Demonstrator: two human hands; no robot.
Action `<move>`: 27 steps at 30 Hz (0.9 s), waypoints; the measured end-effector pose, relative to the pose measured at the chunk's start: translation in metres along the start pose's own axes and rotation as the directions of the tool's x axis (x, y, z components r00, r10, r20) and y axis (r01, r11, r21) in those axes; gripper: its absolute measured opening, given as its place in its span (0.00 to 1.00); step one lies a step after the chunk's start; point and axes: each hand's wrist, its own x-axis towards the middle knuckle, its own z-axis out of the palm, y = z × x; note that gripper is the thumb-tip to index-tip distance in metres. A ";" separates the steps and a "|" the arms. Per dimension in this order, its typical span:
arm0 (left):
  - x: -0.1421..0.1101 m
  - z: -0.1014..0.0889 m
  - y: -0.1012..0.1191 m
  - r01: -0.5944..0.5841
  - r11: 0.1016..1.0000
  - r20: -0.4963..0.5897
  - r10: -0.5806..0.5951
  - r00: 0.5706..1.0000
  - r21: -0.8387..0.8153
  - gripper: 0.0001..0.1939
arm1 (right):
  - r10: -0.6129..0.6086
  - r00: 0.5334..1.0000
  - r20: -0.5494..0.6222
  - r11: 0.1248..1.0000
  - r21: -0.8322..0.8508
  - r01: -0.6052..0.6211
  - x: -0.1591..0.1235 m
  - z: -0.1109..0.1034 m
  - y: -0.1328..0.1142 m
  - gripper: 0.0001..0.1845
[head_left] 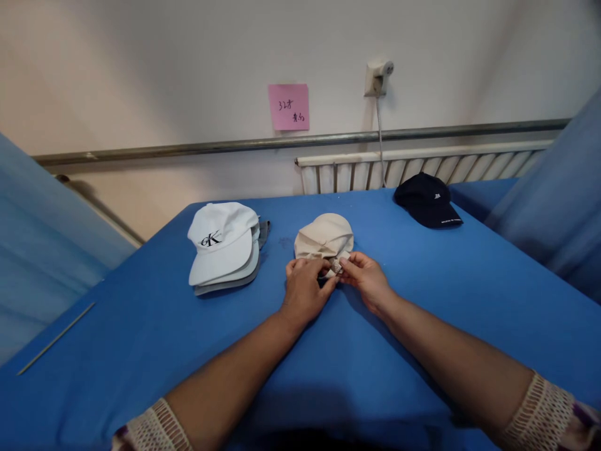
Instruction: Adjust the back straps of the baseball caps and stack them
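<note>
A beige baseball cap [325, 235] lies on the blue-covered table in front of me, its back strap side facing me. My left hand [306, 288] is closed on the cap's near edge beside the strap and buckle. Between the thumb and fingers of my right hand [369, 279] is the strap's end [343, 261], pinched near the buckle. The cap's brim is not visible. To the left sits a stack of caps, topped by a white cap [224, 241] with black letters; grey ones show beneath it.
At the back right of the blue table [188, 351] rests a dark navy cap [425, 199]. A thin stick [56, 338] lies along the left edge. Blue curtains [37, 244] hang at both sides. Behind are a radiator [422, 168], a metal rail [211, 146] and a pink note [289, 108].
</note>
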 end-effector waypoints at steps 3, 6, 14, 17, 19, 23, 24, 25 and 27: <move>0.000 -0.001 0.002 -0.019 1.000 -0.004 0.020 1.000 0.022 0.08 | -0.011 1.000 -0.018 0.998 -0.063 0.010 0.002 -0.002 0.000 0.21; 0.000 0.000 0.003 -0.026 0.999 0.009 0.026 1.000 0.022 0.09 | 0.000 0.999 -0.041 0.997 -0.081 -0.003 0.003 -0.003 0.000 0.22; 0.000 0.002 0.003 -0.039 0.999 0.005 0.039 0.999 0.003 0.10 | -0.021 0.999 -0.045 0.993 -0.120 0.015 0.005 -0.003 0.003 0.19; 0.001 0.003 0.002 -0.045 0.998 -0.002 0.046 0.999 0.034 0.07 | -0.028 0.998 -0.050 0.995 -0.101 0.023 0.004 -0.002 0.003 0.19; 0.001 0.003 0.002 -0.045 0.998 0.001 0.045 0.999 0.048 0.06 | -0.025 0.998 -0.053 0.997 -0.073 0.021 0.003 -0.001 0.004 0.20; 0.001 0.004 0.002 -0.022 0.999 0.003 0.022 1.000 0.039 0.10 | 0.014 1.000 0.003 1.000 -0.022 -0.014 0.001 -0.002 0.004 0.21; 0.001 0.004 0.002 -0.018 0.999 0.001 0.018 1.000 0.037 0.10 | 0.026 1.000 0.015 1.000 -0.006 -0.026 0.001 -0.002 0.004 0.21; 0.001 0.004 0.003 -0.016 0.999 0.001 0.016 1.000 0.037 0.09 | 0.038 0.999 0.024 0.999 0.013 -0.038 0.001 -0.002 0.004 0.21; 0.000 0.003 0.003 -0.019 0.999 -0.006 0.019 1.000 0.041 0.07 | 0.059 0.998 0.034 0.997 0.049 -0.060 0.001 -0.003 0.003 0.20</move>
